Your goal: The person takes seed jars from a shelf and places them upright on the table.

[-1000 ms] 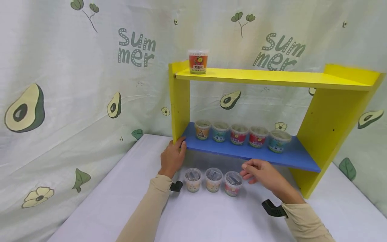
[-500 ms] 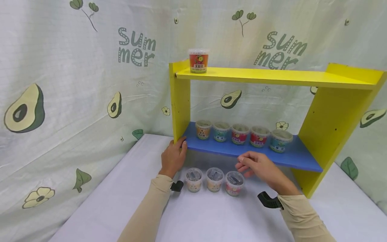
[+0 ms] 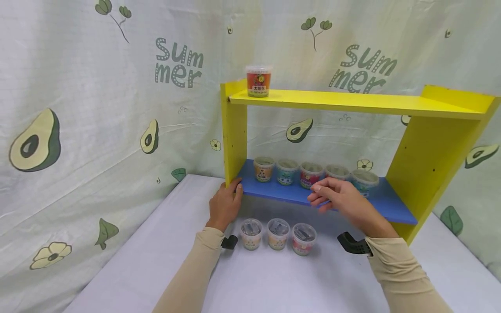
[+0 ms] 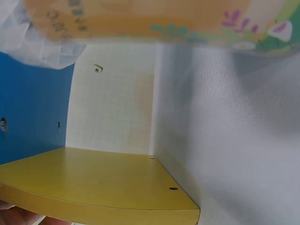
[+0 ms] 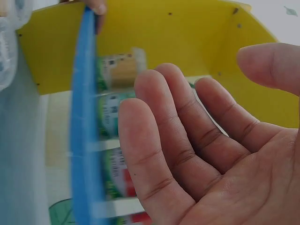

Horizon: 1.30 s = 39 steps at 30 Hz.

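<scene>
"What's changed?"

"At centre-left, my left hand (image 3: 225,202) grips the shelf (image 3: 352,100); at lower centre stand three cups (image 3: 278,234). Right of centre, my right hand (image 3: 340,198) has risen before the blue board's row (image 3: 312,176), fingers loose, empty: in reach, I judge, nothing taken."

"Hidden?"

"The fourth cup (image 3: 337,171), mostly, behind that hand."
</scene>
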Each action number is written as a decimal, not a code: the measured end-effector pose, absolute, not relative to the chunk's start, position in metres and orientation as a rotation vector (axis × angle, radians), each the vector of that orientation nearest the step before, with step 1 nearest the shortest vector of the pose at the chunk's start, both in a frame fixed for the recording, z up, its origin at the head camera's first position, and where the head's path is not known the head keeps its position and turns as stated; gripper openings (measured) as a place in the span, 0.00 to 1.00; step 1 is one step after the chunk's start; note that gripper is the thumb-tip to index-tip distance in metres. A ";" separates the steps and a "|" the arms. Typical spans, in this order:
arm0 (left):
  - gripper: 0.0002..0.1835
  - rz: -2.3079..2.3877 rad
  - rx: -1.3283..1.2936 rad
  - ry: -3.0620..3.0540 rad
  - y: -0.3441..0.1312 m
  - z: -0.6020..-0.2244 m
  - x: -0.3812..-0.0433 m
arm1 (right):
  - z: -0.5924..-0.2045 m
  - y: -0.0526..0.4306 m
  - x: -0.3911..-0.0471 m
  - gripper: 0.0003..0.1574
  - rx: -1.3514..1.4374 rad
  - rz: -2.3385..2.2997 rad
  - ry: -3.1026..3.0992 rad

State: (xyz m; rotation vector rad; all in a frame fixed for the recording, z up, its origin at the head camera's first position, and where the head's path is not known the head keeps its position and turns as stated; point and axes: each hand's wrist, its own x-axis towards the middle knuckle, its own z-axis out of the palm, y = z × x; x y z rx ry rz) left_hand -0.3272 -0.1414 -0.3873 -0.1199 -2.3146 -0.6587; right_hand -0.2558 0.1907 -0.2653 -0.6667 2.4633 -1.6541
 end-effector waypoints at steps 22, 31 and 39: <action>0.24 -0.663 -0.116 -2.306 -0.141 -0.386 -0.325 | -0.173 0.175 -0.256 0.26 -0.936 -1.664 2.566; 0.24 -0.638 -0.125 -2.291 -0.141 -0.388 -0.327 | -0.124 0.156 -0.255 0.21 -1.077 -1.870 2.477; 0.23 -0.629 -0.127 -2.287 -0.142 -0.388 -0.328 | -0.089 0.142 -0.259 0.21 -1.099 -2.048 2.302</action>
